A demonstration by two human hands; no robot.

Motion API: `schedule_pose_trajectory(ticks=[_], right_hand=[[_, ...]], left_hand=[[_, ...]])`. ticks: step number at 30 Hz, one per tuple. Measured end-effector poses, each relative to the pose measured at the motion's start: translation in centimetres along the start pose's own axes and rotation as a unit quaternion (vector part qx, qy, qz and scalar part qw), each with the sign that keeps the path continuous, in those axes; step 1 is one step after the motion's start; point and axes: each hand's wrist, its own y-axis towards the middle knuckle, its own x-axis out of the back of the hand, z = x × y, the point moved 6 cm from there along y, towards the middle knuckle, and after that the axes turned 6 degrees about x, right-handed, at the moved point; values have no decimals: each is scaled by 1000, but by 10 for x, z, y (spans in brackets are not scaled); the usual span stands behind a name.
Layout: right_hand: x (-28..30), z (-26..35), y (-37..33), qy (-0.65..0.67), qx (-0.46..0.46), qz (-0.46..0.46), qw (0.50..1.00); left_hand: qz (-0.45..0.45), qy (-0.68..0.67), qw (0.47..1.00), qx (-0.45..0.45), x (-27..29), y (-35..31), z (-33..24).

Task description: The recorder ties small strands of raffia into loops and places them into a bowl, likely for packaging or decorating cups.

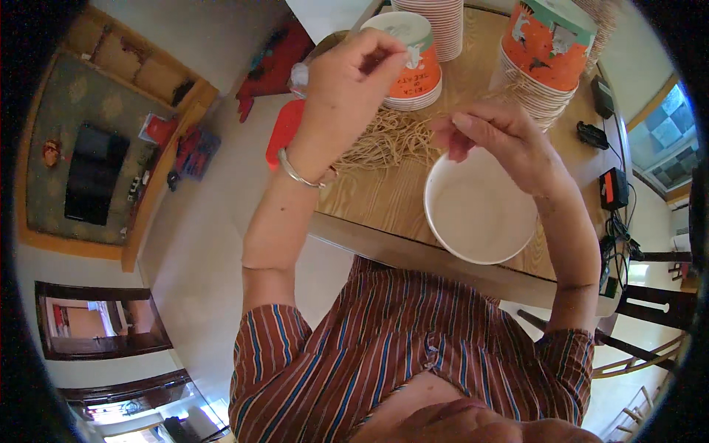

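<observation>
My left hand point(354, 70) is raised at the far side of the table, thumb and fingertips pinched together. Something small and pale may be at its fingertips, too small to name. Right behind those fingertips stands an orange, green and white paper bucket point(422, 87). My right hand point(502, 136) hovers over the far rim of a white round paper bucket point(484, 214), its fingers closed together; what they hold, if anything, I cannot make out. The bucket's mouth faces up, close to the table's near edge. Between my hands lies a loose pile of tan twisted cords point(388, 140).
A tall stack of nested paper buckets point(550, 48) rises at the far right, with another stack point(445, 33) at the back. Left of the cords is a red plastic object point(284, 129). Black adapters point(613, 188) and cables line the right edge of the wooden table point(369, 199).
</observation>
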Motion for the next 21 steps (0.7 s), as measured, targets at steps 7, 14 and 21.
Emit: schedule_pose_trajectory(ticks=[7,14,21], right_hand=[[5,-24,12,401,-7,-157,902],[7,-38,3,392,-23,-157,906],[8,-33,-1,268,3,-174,948]], left_hand=[[27,200,951,-233,-57,-51,-39],[57,251,922,-289,-91,-89,-27],[59,154,958,-233,-74,-81,-26]])
